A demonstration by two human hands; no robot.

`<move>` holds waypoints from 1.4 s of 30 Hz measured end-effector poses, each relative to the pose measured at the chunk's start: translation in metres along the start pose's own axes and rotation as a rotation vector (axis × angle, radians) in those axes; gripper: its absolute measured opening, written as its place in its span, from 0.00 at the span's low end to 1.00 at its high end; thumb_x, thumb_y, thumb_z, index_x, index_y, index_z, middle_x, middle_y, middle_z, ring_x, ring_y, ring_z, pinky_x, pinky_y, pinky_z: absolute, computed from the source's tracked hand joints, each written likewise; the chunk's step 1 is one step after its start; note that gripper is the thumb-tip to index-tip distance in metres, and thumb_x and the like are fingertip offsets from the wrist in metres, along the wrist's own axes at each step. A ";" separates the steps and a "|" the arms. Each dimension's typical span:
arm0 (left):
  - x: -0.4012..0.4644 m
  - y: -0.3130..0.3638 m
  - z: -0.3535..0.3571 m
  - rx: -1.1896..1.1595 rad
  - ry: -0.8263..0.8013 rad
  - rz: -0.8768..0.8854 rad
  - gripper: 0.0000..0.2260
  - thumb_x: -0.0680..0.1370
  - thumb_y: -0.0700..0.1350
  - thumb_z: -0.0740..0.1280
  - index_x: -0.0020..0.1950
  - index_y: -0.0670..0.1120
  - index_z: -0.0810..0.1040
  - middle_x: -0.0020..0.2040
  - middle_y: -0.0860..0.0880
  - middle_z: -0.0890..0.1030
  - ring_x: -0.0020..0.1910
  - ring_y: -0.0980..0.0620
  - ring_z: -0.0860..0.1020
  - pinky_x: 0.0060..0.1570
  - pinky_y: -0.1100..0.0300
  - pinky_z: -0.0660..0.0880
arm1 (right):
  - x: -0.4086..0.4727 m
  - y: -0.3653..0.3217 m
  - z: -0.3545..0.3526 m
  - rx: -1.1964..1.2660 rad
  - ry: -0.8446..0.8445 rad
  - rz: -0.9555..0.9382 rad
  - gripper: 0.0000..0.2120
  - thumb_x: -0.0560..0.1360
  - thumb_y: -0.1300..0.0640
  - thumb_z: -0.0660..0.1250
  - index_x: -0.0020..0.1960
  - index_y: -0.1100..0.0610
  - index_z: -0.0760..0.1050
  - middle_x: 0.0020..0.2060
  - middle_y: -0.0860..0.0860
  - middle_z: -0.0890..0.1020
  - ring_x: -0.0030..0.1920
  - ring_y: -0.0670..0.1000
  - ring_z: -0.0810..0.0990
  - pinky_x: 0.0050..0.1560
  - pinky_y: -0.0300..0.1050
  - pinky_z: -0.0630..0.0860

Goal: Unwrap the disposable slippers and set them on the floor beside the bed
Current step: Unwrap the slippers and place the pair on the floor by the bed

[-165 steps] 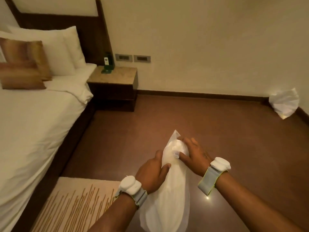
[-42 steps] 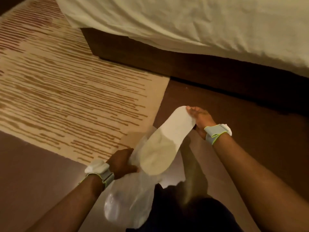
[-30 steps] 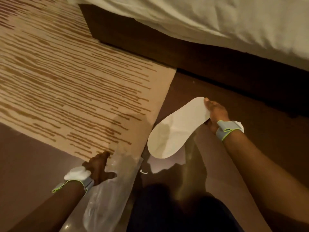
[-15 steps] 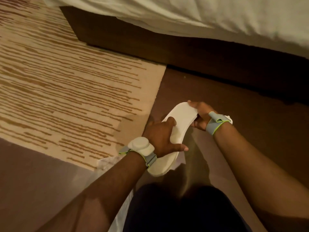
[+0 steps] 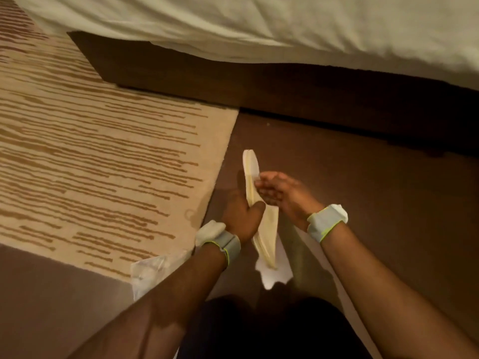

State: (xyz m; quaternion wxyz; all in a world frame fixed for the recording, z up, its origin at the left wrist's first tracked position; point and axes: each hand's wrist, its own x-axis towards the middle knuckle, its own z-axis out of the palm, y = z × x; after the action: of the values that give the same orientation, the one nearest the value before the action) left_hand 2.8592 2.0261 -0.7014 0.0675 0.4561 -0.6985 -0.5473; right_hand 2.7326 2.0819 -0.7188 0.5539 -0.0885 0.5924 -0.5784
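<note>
Slippers (image 5: 252,187) gripped edge-on by left hand (image 5: 242,216), right hand (image 5: 281,194) | wrapper (image 5: 149,273) on rug (image 5: 103,164) (beside bed (image 5: 259,22))

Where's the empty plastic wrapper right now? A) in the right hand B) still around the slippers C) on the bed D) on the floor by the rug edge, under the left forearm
D: the plastic wrapper lies on the floor at the rug edge, while both hands hold the bare slippers.
</note>
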 end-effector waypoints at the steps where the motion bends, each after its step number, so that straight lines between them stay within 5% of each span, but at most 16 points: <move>1: 0.002 0.007 0.002 -0.207 -0.009 -0.136 0.17 0.65 0.46 0.64 0.49 0.39 0.79 0.49 0.35 0.81 0.51 0.35 0.79 0.52 0.43 0.76 | -0.005 0.005 -0.003 -0.122 -0.028 -0.074 0.14 0.78 0.60 0.63 0.62 0.63 0.74 0.48 0.56 0.80 0.43 0.47 0.80 0.43 0.37 0.78; 3: 0.002 0.014 0.008 -0.562 -0.073 -0.385 0.26 0.60 0.46 0.62 0.58 0.43 0.78 0.58 0.36 0.80 0.58 0.35 0.77 0.59 0.42 0.74 | -0.013 0.008 -0.019 -0.313 -0.095 -0.145 0.14 0.74 0.62 0.69 0.59 0.59 0.76 0.49 0.54 0.80 0.44 0.47 0.80 0.43 0.36 0.79; 6: -0.004 0.009 0.017 -0.712 -0.121 -0.459 0.32 0.61 0.45 0.61 0.65 0.41 0.73 0.63 0.34 0.77 0.63 0.32 0.74 0.65 0.40 0.68 | -0.020 0.003 -0.043 -0.524 -0.211 -0.104 0.15 0.69 0.56 0.75 0.55 0.52 0.78 0.50 0.50 0.81 0.45 0.46 0.81 0.42 0.38 0.80; 9: -0.009 0.013 0.037 -0.708 -0.196 -0.460 0.30 0.62 0.44 0.61 0.64 0.37 0.72 0.55 0.35 0.75 0.54 0.36 0.74 0.64 0.41 0.68 | -0.026 0.007 -0.061 -0.733 -0.271 -0.083 0.18 0.62 0.51 0.79 0.49 0.48 0.79 0.49 0.49 0.81 0.50 0.51 0.81 0.50 0.45 0.80; 14: 0.001 0.013 0.062 -0.579 -0.241 -0.422 0.17 0.76 0.51 0.60 0.59 0.43 0.77 0.55 0.35 0.79 0.54 0.37 0.77 0.64 0.42 0.71 | -0.022 0.004 -0.084 -0.698 -0.317 -0.051 0.10 0.60 0.52 0.80 0.38 0.47 0.81 0.43 0.47 0.83 0.47 0.51 0.82 0.47 0.44 0.80; 17: 0.012 0.006 0.067 -0.547 -0.393 -0.383 0.10 0.78 0.51 0.62 0.51 0.47 0.79 0.49 0.42 0.81 0.49 0.45 0.78 0.59 0.48 0.73 | -0.016 0.009 -0.104 -0.648 -0.263 -0.054 0.10 0.62 0.57 0.79 0.38 0.45 0.82 0.40 0.45 0.83 0.44 0.51 0.81 0.48 0.52 0.80; 21: 0.024 -0.009 0.059 -0.531 -0.581 -0.398 0.07 0.78 0.44 0.65 0.54 0.46 0.78 0.49 0.46 0.83 0.51 0.47 0.81 0.58 0.52 0.76 | -0.006 0.016 -0.120 -0.621 -0.204 -0.057 0.11 0.63 0.58 0.78 0.42 0.45 0.83 0.49 0.54 0.83 0.51 0.64 0.81 0.53 0.66 0.78; 26: 0.036 -0.028 0.058 -0.481 -0.604 -0.342 0.05 0.78 0.40 0.64 0.47 0.45 0.79 0.40 0.51 0.86 0.42 0.56 0.83 0.44 0.64 0.81 | 0.013 0.027 -0.121 -0.567 -0.241 -0.075 0.15 0.66 0.67 0.75 0.44 0.49 0.81 0.43 0.47 0.83 0.44 0.46 0.83 0.43 0.42 0.81; 28: 0.041 -0.033 0.060 -0.453 -0.568 -0.284 0.05 0.77 0.39 0.65 0.46 0.44 0.80 0.40 0.52 0.86 0.42 0.57 0.83 0.42 0.67 0.80 | 0.019 0.034 -0.122 -0.604 -0.207 -0.051 0.14 0.67 0.64 0.75 0.50 0.52 0.79 0.46 0.54 0.83 0.45 0.51 0.83 0.48 0.50 0.81; 30: 0.048 -0.034 0.063 -0.384 -0.510 -0.245 0.05 0.76 0.41 0.67 0.48 0.42 0.80 0.43 0.48 0.84 0.44 0.53 0.82 0.44 0.66 0.79 | 0.023 0.040 -0.124 -0.663 -0.199 -0.020 0.11 0.69 0.62 0.74 0.50 0.54 0.80 0.47 0.60 0.83 0.43 0.55 0.80 0.50 0.53 0.78; 33: 0.068 -0.033 0.070 -0.238 -0.464 -0.205 0.13 0.74 0.44 0.70 0.53 0.36 0.79 0.48 0.42 0.82 0.49 0.46 0.80 0.53 0.55 0.79 | 0.035 0.046 -0.130 -0.702 -0.223 -0.002 0.06 0.70 0.64 0.73 0.43 0.54 0.80 0.40 0.57 0.81 0.38 0.46 0.79 0.44 0.45 0.77; 37: 0.098 -0.028 0.072 0.019 -0.409 -0.060 0.21 0.71 0.48 0.74 0.50 0.31 0.76 0.51 0.33 0.81 0.51 0.35 0.80 0.56 0.41 0.77 | 0.055 0.041 -0.144 -0.715 -0.109 -0.029 0.06 0.69 0.63 0.74 0.41 0.54 0.80 0.39 0.60 0.81 0.39 0.57 0.78 0.45 0.64 0.77; 42: 0.135 -0.026 0.084 0.539 -0.356 0.218 0.18 0.73 0.54 0.71 0.41 0.39 0.72 0.41 0.40 0.77 0.41 0.42 0.75 0.42 0.53 0.72 | 0.085 0.041 -0.158 -1.166 0.042 -0.203 0.12 0.69 0.56 0.74 0.52 0.56 0.82 0.50 0.55 0.83 0.52 0.55 0.80 0.56 0.46 0.75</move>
State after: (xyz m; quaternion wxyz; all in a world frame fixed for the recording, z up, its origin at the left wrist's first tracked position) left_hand 2.7463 1.9898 -0.8106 -0.1204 0.2774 -0.8636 -0.4034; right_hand 2.6036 2.1242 -0.8420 0.3439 -0.4230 0.8119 -0.2089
